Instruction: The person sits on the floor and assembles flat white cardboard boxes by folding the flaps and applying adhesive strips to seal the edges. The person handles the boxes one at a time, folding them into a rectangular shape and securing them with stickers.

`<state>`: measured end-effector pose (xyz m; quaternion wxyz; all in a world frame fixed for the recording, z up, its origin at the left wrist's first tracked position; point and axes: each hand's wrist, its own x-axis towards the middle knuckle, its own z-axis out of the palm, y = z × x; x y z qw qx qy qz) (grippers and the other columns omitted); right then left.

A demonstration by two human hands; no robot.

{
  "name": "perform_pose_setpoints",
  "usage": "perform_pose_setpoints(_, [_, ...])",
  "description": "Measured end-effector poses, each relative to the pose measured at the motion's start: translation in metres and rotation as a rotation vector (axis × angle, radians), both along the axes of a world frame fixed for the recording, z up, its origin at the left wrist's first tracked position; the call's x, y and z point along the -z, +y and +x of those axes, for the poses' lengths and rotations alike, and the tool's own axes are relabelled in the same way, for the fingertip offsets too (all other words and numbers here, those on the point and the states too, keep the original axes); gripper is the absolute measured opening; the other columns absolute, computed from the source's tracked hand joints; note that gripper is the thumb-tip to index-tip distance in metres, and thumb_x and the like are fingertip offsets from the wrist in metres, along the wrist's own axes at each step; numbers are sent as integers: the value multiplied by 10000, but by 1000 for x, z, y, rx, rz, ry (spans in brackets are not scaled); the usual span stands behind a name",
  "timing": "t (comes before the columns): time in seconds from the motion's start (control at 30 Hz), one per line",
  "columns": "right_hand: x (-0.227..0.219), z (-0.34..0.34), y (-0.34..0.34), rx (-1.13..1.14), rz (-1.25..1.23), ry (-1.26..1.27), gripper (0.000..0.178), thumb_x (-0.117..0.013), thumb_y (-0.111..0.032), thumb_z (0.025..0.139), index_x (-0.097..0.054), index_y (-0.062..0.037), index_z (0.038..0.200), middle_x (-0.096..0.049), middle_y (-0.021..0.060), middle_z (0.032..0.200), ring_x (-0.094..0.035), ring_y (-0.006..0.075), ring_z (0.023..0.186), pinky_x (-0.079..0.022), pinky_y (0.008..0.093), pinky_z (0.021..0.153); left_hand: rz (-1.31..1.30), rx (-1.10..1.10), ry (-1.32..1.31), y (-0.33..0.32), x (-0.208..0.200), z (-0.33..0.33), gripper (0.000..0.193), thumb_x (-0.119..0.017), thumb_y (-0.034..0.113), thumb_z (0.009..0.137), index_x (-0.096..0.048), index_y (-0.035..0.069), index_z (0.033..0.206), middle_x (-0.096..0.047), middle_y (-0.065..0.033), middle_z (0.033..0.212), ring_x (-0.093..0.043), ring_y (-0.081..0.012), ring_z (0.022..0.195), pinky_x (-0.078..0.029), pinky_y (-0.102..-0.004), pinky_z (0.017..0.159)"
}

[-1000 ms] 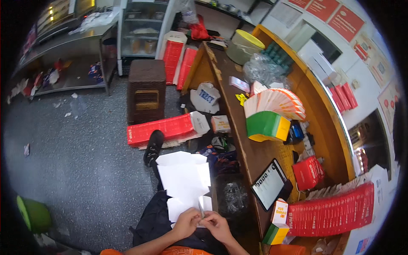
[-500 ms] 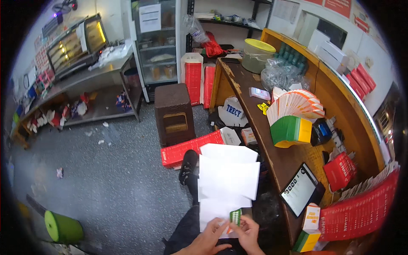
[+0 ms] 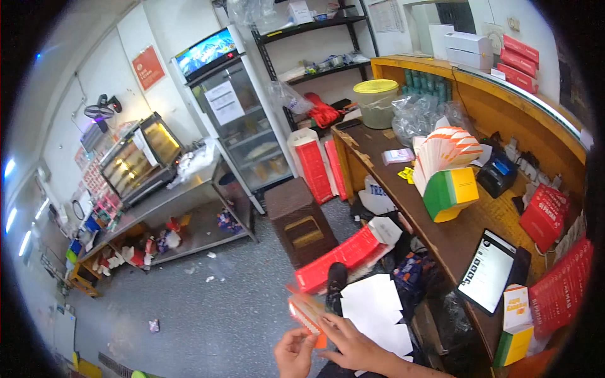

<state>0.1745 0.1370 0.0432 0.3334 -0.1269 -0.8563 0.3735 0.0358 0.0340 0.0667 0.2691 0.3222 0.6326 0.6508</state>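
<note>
speckled blue-grey floor (image 3: 214, 309) all round, with a brown plastic stool (image 3: 299, 220) just behind a long red cardboard stack (image 3: 343, 258). so the left hand (image 3: 293, 354) has thumb and fingertips pinched shut on 1 thin flat orange-and-white card (image 3: 305, 318), tilted and kinda blurry. right hand (image 3: 354, 346) has its fingers stretched out, barely parted, against that card; can't tell if they're gripping too. card's just left of a white unfolded cardboard sheet (image 3: 375, 309), near a black shoe (image 3: 336, 280).
</note>
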Motion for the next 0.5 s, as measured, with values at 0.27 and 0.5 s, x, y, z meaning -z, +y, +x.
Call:
perform_pose_setpoints(0.27, [-26, -14, -26, 394, -322, 361, 93, -775, -66, 872, -729, -49, 952, -698, 118, 901, -664, 305, 824, -533, 391, 739, 316, -111, 549, -3, -20, -2, 199, -844, -18, 795, -731, 31, 952, -741, -79, 895, -736, -183, 866, -584, -301, 767])
perform_pose_setpoints(0.5, [-25, -15, -23, 387, -117, 434, 120, -747, -13, 900, -734, 4, 1018, -721, 141, 951, -703, 259, 779, -561, 342, 679, 245, -204, 823, 1, -9, 10, 216, -859, -8, 733, -794, 77, 921, -780, -97, 903, -743, -210, 760, -581, -313, 689])
